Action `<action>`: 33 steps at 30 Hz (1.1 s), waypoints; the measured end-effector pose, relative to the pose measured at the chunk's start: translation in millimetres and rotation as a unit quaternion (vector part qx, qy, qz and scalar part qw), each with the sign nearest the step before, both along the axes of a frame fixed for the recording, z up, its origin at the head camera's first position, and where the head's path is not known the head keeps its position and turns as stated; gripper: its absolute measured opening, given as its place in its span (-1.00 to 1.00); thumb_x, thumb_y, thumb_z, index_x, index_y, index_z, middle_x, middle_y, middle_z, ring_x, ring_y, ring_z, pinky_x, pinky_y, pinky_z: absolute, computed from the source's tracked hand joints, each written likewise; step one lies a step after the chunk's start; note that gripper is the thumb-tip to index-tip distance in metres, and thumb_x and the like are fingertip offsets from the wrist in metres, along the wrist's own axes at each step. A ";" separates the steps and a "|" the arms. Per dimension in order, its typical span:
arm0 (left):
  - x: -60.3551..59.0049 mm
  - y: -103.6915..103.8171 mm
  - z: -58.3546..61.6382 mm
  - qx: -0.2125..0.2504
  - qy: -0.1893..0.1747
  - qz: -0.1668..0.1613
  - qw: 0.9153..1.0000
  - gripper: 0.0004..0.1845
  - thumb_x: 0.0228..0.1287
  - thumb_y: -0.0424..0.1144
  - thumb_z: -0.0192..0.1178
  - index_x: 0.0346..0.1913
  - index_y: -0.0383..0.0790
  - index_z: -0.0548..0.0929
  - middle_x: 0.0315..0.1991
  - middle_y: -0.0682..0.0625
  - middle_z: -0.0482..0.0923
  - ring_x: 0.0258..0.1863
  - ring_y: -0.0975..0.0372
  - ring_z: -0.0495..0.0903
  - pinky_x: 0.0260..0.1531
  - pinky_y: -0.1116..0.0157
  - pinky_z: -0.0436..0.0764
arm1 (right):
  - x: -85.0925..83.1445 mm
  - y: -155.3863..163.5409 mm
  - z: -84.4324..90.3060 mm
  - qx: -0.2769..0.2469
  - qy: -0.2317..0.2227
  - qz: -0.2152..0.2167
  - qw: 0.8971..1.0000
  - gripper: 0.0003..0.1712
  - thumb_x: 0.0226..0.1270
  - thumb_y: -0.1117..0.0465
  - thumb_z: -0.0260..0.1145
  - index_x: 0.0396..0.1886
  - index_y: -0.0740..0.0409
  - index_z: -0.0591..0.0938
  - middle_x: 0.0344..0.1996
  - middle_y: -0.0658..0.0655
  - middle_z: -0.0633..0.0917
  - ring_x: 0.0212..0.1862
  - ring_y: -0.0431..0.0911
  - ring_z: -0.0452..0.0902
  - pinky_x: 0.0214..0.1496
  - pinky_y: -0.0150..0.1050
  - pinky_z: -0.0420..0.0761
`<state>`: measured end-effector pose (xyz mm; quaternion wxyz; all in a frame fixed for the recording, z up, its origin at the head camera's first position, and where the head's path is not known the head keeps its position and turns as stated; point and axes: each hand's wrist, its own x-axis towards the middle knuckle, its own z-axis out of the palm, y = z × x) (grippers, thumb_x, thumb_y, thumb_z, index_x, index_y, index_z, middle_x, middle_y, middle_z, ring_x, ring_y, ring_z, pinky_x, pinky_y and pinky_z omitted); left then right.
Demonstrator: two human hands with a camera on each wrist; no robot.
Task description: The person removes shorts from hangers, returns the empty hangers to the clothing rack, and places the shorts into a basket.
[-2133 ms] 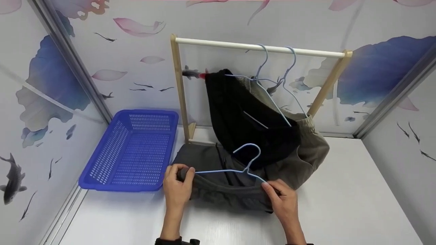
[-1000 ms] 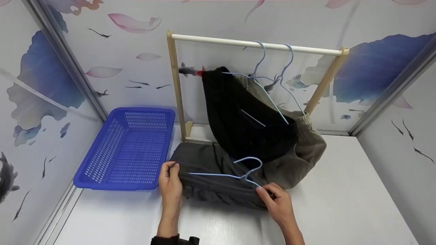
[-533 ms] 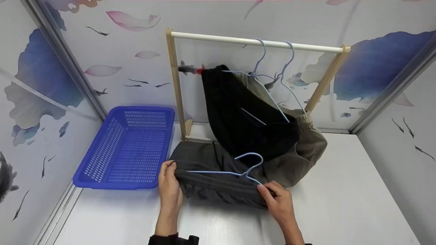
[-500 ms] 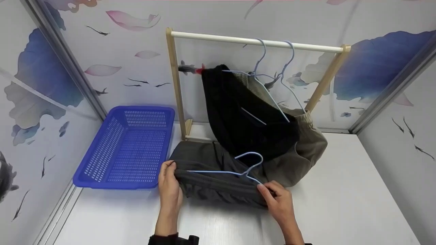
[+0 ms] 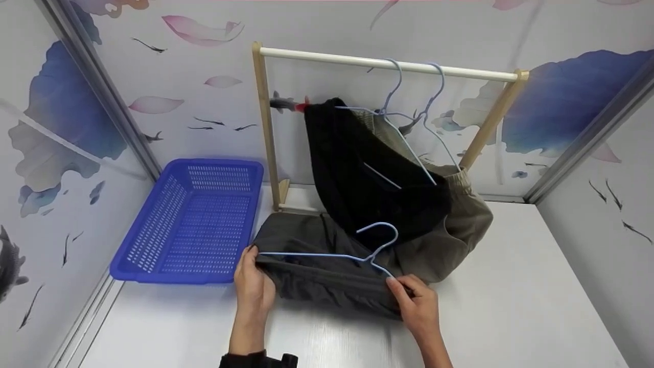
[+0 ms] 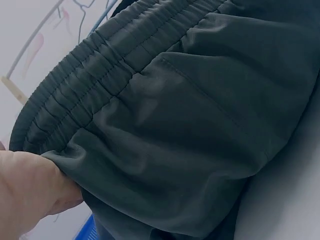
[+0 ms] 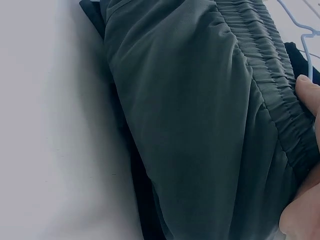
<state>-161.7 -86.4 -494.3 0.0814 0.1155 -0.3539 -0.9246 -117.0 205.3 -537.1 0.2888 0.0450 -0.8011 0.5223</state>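
hands (image 5: pixel 253 286) on grey trousers' (image 5: pixel 327 276) waistband

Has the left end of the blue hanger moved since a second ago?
Yes. The hanger's left end slid left toward the blue basket, reaching the waistband corner.

Open tabletop to the right and front; rack, hung clothes and basket crowd the middle and left.

The white table (image 5: pixel 536 286) is left bare across the lower right of the frame, and a bare strip is seen along the bottom edge below the dark grey trousers (image 5: pixel 327 278). The centre is blocked by the wooden rack (image 5: pixel 265 128), from which the black garment (image 5: pixel 368 179) and the olive garment (image 5: pixel 460 230) are hung down to the table. The left of the frame is filled by the blue basket (image 5: pixel 194 225), set just beside the trousers and close to the left hand (image 5: pixel 254 289). Passage above the trousers is narrowed by the light blue hanger (image 5: pixel 357 253). The right hand (image 5: pixel 416 304) is flanked by open table.
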 end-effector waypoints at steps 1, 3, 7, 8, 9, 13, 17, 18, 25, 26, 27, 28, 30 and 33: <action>-0.3 0.1 -1.3 0.005 0.002 -0.002 1.000 -0.43 0.65 -0.34 -0.41 0.57 -0.56 -0.09 0.58 -0.33 -0.07 0.61 -0.01 -0.04 0.59 0.21 0.00 | -1.0 1.7 -3.7 -0.003 -0.003 0.002 1.000 -0.76 0.23 0.50 0.46 -0.52 0.11 0.75 -0.56 -0.01 0.67 -0.46 -0.29 0.50 -0.35 -0.48 0.46; -0.7 0.6 -2.5 0.014 0.007 -0.003 1.000 -0.44 0.66 -0.33 -0.43 0.56 -0.57 -0.04 0.56 -0.33 -0.02 0.59 -0.02 0.01 0.58 0.20 0.04 | -0.8 2.1 -4.0 -0.007 -0.010 0.007 1.000 -0.77 0.25 0.46 0.47 -0.51 0.08 0.76 -0.55 -0.05 0.68 -0.45 -0.29 0.51 -0.34 -0.48 0.47; -1.1 -0.4 -3.8 0.037 0.008 -0.008 0.999 -0.44 0.65 -0.33 -0.46 0.57 -0.55 -0.06 0.59 -0.32 -0.07 0.60 0.00 -0.01 0.58 0.21 0.02 | -1.0 2.5 -5.4 -0.018 -0.031 0.007 0.999 -0.78 0.28 0.43 0.47 -0.50 0.06 0.77 -0.53 -0.08 0.68 -0.44 -0.28 0.52 -0.33 -0.48 0.47; -0.9 -0.8 -3.9 0.042 0.010 -0.012 0.999 -0.43 0.65 -0.33 -0.46 0.57 -0.55 -0.09 0.60 -0.32 -0.10 0.61 0.01 -0.02 0.58 0.21 0.01 | -1.0 2.3 -5.6 -0.021 -0.036 0.006 0.999 -0.78 0.28 0.43 0.47 -0.50 0.06 0.77 -0.53 -0.08 0.68 -0.43 -0.29 0.52 -0.32 -0.48 0.48; -0.5 -1.4 -4.4 0.047 0.012 -0.019 0.999 -0.43 0.65 -0.32 -0.48 0.58 -0.54 -0.11 0.61 -0.31 -0.13 0.62 0.01 -0.05 0.59 0.21 0.00 | -1.0 2.0 -5.8 -0.022 -0.040 0.004 0.999 -0.78 0.28 0.43 0.47 -0.50 0.06 0.77 -0.53 -0.07 0.68 -0.44 -0.29 0.51 -0.33 -0.48 0.47; 2.0 -4.3 -5.7 0.060 0.025 -0.046 0.997 -0.41 0.67 -0.31 -0.52 0.61 -0.49 -0.22 0.65 -0.29 -0.27 0.65 0.03 -0.18 0.60 0.21 -0.06 | -0.7 0.3 -5.3 -0.024 -0.052 -0.001 0.998 -0.80 0.27 0.43 0.47 -0.50 0.09 0.78 -0.55 -0.04 0.67 -0.44 -0.29 0.49 -0.35 -0.47 0.45; 3.6 -6.3 -6.4 0.072 0.036 -0.055 0.995 -0.40 0.67 -0.29 -0.53 0.62 -0.47 -0.26 0.66 -0.28 -0.32 0.66 0.04 -0.23 0.60 0.21 -0.08 | -0.1 -1.4 -3.2 -0.028 -0.064 -0.001 0.998 -0.81 0.28 0.42 0.47 -0.49 0.10 0.78 -0.54 -0.04 0.67 -0.44 -0.28 0.48 -0.36 -0.46 0.45; 3.5 -6.6 -6.6 0.076 0.037 -0.055 0.995 -0.40 0.68 -0.29 -0.53 0.62 -0.46 -0.25 0.66 -0.27 -0.31 0.66 0.04 -0.22 0.60 0.21 -0.07 | -0.1 -1.6 -2.7 -0.031 -0.069 -0.001 0.997 -0.81 0.29 0.42 0.47 -0.49 0.09 0.78 -0.54 -0.05 0.66 -0.44 -0.28 0.48 -0.35 -0.46 0.45; 2.4 -6.9 -8.0 0.113 0.026 -0.060 0.991 -0.39 0.68 -0.23 -0.54 0.63 -0.42 -0.24 0.66 -0.22 -0.28 0.63 0.08 -0.13 0.59 0.23 -0.04 | 0.0 -2.0 -1.4 -0.029 -0.096 -0.002 0.995 -0.80 0.33 0.35 0.47 -0.50 0.05 0.77 -0.54 -0.09 0.65 -0.43 -0.25 0.48 -0.33 -0.43 0.45; 2.2 -6.9 -8.5 0.120 0.024 -0.063 0.990 -0.39 0.68 -0.23 -0.55 0.64 -0.41 -0.24 0.67 -0.21 -0.28 0.63 0.09 -0.12 0.59 0.24 -0.04 | 0.1 -1.8 -1.4 -0.029 -0.098 -0.001 0.995 -0.80 0.33 0.34 0.47 -0.50 0.05 0.77 -0.55 -0.09 0.65 -0.43 -0.24 0.48 -0.33 -0.42 0.45; 1.9 -7.0 -9.2 0.125 0.022 -0.066 0.990 -0.39 0.68 -0.22 -0.56 0.64 -0.40 -0.25 0.67 -0.20 -0.27 0.62 0.10 -0.10 0.59 0.25 -0.02 | 0.1 -1.5 -1.6 -0.029 -0.100 -0.001 0.995 -0.80 0.33 0.34 0.47 -0.50 0.05 0.77 -0.55 -0.09 0.66 -0.43 -0.24 0.49 -0.33 -0.42 0.45; 1.8 -7.1 -9.6 0.130 0.019 -0.069 0.989 -0.39 0.68 -0.21 -0.56 0.64 -0.39 -0.25 0.66 -0.19 -0.25 0.62 0.11 -0.08 0.58 0.26 -0.01 | 0.1 -1.2 -1.8 -0.030 -0.101 0.000 0.994 -0.80 0.32 0.34 0.47 -0.50 0.04 0.77 -0.55 -0.09 0.66 -0.43 -0.23 0.49 -0.33 -0.42 0.45; 2.0 -7.5 -10.7 0.137 0.015 -0.074 0.988 -0.38 0.68 -0.20 -0.55 0.64 -0.38 -0.25 0.66 -0.17 -0.23 0.60 0.13 -0.06 0.57 0.28 0.00 | 0.3 -1.0 -2.3 -0.031 -0.105 0.000 0.994 -0.80 0.32 0.35 0.47 -0.50 0.04 0.78 -0.54 -0.09 0.67 -0.42 -0.23 0.50 -0.33 -0.43 0.46; 2.6 -8.3 -11.4 0.136 0.008 -0.080 0.987 -0.39 0.68 -0.19 -0.54 0.63 -0.36 -0.24 0.65 -0.14 -0.21 0.59 0.15 -0.06 0.57 0.29 0.00 | 0.7 -0.9 -3.1 -0.034 -0.112 0.000 0.993 -0.81 0.32 0.35 0.47 -0.49 0.06 0.78 -0.53 -0.08 0.68 -0.42 -0.23 0.51 -0.32 -0.43 0.47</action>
